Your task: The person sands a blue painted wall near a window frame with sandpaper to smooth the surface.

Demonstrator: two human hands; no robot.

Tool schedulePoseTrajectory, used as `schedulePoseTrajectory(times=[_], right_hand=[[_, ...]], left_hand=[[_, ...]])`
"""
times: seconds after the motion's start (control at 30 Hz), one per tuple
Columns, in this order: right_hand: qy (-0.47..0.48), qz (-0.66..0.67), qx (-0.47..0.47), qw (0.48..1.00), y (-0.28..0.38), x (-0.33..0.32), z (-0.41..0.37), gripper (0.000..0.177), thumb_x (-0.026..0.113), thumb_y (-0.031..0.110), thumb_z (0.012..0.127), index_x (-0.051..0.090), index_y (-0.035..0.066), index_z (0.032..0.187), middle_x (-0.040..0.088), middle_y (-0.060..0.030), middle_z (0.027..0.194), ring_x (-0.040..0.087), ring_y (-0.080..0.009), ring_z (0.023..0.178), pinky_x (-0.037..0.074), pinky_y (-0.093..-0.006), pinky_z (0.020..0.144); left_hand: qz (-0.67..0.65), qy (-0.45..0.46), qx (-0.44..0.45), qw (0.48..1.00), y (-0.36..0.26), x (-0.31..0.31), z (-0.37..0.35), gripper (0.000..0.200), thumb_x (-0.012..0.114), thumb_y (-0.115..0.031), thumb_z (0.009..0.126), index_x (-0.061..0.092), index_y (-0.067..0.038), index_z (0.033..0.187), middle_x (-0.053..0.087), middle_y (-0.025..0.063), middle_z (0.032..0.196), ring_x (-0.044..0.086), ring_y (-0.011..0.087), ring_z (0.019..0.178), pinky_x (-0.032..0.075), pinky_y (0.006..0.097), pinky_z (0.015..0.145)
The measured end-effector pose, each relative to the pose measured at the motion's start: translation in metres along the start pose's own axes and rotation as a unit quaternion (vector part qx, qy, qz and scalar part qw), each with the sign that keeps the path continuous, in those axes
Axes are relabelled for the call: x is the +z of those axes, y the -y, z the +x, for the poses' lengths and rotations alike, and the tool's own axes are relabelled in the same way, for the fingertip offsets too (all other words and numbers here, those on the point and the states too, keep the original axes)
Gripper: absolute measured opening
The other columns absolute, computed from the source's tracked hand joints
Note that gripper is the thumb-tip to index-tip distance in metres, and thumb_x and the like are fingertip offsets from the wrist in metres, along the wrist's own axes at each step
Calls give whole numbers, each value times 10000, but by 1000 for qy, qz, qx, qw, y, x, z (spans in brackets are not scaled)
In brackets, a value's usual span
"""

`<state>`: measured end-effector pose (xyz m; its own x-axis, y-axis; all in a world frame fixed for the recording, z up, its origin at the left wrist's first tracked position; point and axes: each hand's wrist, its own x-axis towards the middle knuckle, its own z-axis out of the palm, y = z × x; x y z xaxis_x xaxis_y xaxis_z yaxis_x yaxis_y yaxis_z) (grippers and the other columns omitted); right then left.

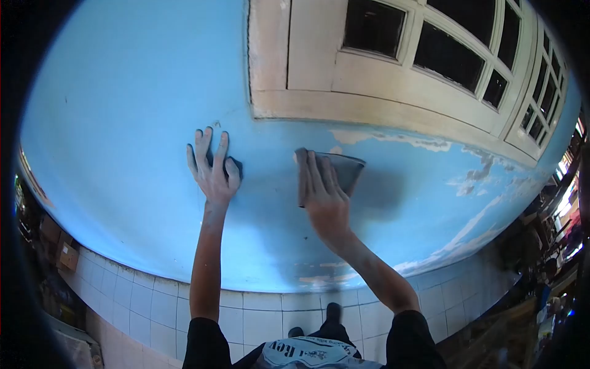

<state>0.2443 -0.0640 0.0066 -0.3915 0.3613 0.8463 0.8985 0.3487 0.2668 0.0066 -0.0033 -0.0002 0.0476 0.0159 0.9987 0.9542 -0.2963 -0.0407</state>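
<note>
My left hand [214, 175] rests against the light blue wall [135, 123], fingers spread, below and left of the window frame's corner. Nothing is in it. My right hand [324, 194] presses a dark grey sheet of sandpaper [350, 171] to the wall, a short way under the cream window frame [369, 111]. The sheet's right end sticks out past my fingers, while its left edge shows beside them. Pale dust coats both hands. The face of the sandpaper that meets the wall is hidden.
Peeled whitish patches [405, 140] run beneath the window and down the wall's right side. White floor tiles [261, 317] lie along the wall's foot, under my feet. A cardboard box [67, 255] stands far left. Assorted clutter [553, 277] fills the right edge.
</note>
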Motion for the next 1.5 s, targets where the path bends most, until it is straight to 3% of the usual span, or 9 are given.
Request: schedulePoseTrajectory(times=[0.17, 0.2, 0.3, 0.4, 0.8, 0.9, 1.13, 1.43, 1.5], right_hand=[[-40, 2, -21, 999, -6, 4, 0, 584, 594, 82, 739, 520, 12, 1314, 587, -128, 1261, 595, -303, 1118, 518, -370, 932], [-38, 0, -21, 999, -3, 5, 3, 584, 594, 82, 739, 520, 12, 1314, 587, -128, 1261, 595, -303, 1118, 518, -370, 932], [6, -35, -37, 999, 1, -1, 3, 571, 590, 75, 737, 525, -6, 1299, 580, -132, 1269, 594, -304, 1117, 511, -366, 944], [-39, -22, -45, 998, -10, -1, 10, 545, 582, 78, 736, 545, -24, 1270, 583, -127, 1264, 599, -305, 1105, 510, -357, 944], [-27, -29, -109, 993, -5, 15, 10, 491, 583, 114, 783, 568, 58, 1271, 526, -133, 1333, 523, -329, 1199, 487, -390, 977], [-76, -41, -85, 993, -9, 13, 4, 478, 586, 136, 787, 579, 68, 1261, 541, -116, 1319, 532, -324, 1185, 487, -396, 974], [-41, -5, -42, 998, -9, 5, 5, 497, 581, 138, 800, 569, 105, 1296, 564, -70, 1291, 558, -277, 1152, 488, -373, 966], [-82, -51, -87, 992, -15, 12, 9, 475, 590, 130, 805, 577, 78, 1277, 583, -81, 1260, 567, -285, 1140, 511, -358, 933], [-86, -23, -54, 995, -6, 14, 9, 483, 594, 122, 794, 580, 80, 1275, 581, -81, 1261, 565, -273, 1141, 509, -362, 939]], left_hand=[[10, -6, -1, 1000, 2, 0, 3, 412, 383, -241, 924, 588, -132, 1264, 476, 151, 1381, 397, 352, 1325, 225, 568, 1086], [13, 14, 11, 1000, 3, -2, 3, 435, 350, -251, 944, 557, -75, 1285, 430, 188, 1402, 369, 392, 1329, 195, 573, 1095], [2, -13, -5, 1000, 1, 1, 3, 407, 385, -242, 926, 601, -133, 1253, 487, 148, 1374, 401, 339, 1325, 237, 566, 1079], [4, -14, 1, 1000, 0, -1, 4, 412, 407, -214, 909, 587, -130, 1269, 486, 153, 1373, 397, 341, 1327, 240, 570, 1073], [4, -9, -9, 1000, 1, 0, 2, 415, 386, -239, 922, 596, -132, 1263, 486, 146, 1374, 402, 337, 1324, 232, 569, 1081], [13, 18, 13, 1000, 5, -1, 1, 428, 370, -240, 939, 559, -66, 1282, 433, 182, 1407, 363, 380, 1338, 188, 564, 1101], [9, 16, 15, 1000, 5, -3, 1, 429, 358, -254, 951, 555, -70, 1284, 427, 186, 1409, 373, 391, 1326, 200, 578, 1088], [22, 7, 16, 1000, 11, -5, 7, 425, 368, -245, 949, 547, -67, 1291, 444, 196, 1392, 373, 393, 1325, 208, 580, 1083], [13, 17, 11, 1000, 4, -2, 2, 427, 367, -233, 943, 549, -62, 1290, 440, 199, 1396, 371, 394, 1328, 211, 582, 1081]])
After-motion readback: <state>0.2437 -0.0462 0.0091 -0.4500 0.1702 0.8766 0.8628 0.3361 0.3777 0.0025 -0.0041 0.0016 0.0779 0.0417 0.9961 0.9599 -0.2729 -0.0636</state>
